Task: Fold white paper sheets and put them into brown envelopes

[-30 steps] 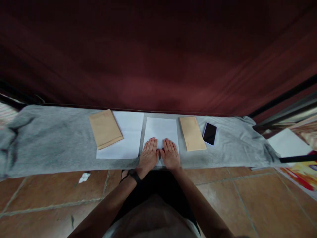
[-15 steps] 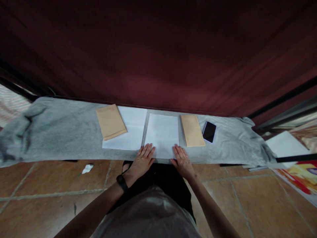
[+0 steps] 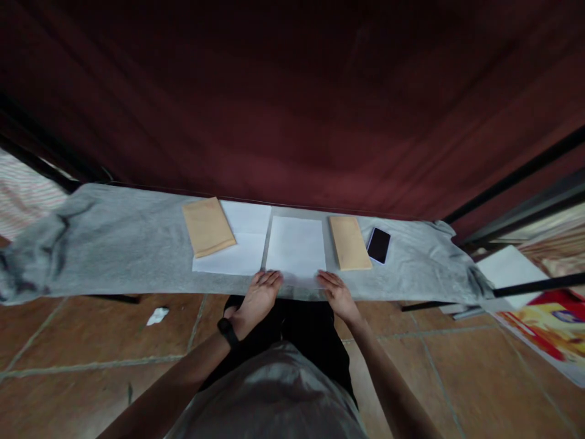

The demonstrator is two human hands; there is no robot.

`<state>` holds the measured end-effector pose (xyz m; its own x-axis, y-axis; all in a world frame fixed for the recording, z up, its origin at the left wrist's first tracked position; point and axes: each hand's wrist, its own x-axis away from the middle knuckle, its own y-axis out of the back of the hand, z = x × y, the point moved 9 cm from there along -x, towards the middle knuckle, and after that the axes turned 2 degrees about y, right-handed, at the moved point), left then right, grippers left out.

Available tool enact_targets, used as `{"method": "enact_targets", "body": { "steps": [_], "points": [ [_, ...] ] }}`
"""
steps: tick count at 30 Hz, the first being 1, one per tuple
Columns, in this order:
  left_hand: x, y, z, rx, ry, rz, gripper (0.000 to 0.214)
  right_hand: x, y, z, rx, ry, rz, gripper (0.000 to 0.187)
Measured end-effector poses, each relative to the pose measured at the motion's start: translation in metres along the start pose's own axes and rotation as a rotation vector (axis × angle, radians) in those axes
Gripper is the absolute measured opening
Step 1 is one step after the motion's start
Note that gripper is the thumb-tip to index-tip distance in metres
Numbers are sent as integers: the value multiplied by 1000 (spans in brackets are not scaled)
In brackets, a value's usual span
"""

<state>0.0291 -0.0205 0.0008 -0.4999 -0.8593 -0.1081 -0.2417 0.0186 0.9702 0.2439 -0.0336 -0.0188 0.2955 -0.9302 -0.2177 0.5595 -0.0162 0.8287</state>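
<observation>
A white paper sheet (image 3: 296, 249) lies on a grey cloth (image 3: 123, 250) in front of me. My left hand (image 3: 258, 292), with a black band on its wrist, rests at the sheet's near left corner, fingers stretched flat. My right hand (image 3: 336, 291) lies at the near right corner, fingers also flat and apart. Neither hand holds anything. A brown envelope (image 3: 350, 242) lies just right of the sheet. Another brown envelope (image 3: 208, 226) lies to the left on a second white sheet (image 3: 240, 247).
A black phone (image 3: 379, 245) lies right of the right envelope. A dark red curtain (image 3: 292, 103) hangs behind the cloth. The floor has brown tiles (image 3: 91, 341) with a scrap of white paper (image 3: 156, 316). White and coloured papers (image 3: 548, 311) lie at the far right.
Both hands slid from the middle of the sheet, side by side, back and apart to its near corners. The view tilted slightly.
</observation>
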Motion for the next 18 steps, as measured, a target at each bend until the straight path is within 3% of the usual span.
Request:
{"method": "enact_targets", "body": {
  "steps": [5, 9, 13, 18],
  "points": [
    [35, 24, -8, 120, -67, -52, 35, 23, 15, 13, -212, -31, 64, 32],
    [54, 39, 14, 332, -37, -106, 27, 36, 33, 19, -387, -120, 37, 26],
    [44, 38, 46, 579, 150, -113, 25, 26, 47, 15, -485, -206, -57, 29],
    [8, 35, 68, 730, 365, -194, 29, -11, 54, -8, -481, -314, -231, 37]
  ]
}}
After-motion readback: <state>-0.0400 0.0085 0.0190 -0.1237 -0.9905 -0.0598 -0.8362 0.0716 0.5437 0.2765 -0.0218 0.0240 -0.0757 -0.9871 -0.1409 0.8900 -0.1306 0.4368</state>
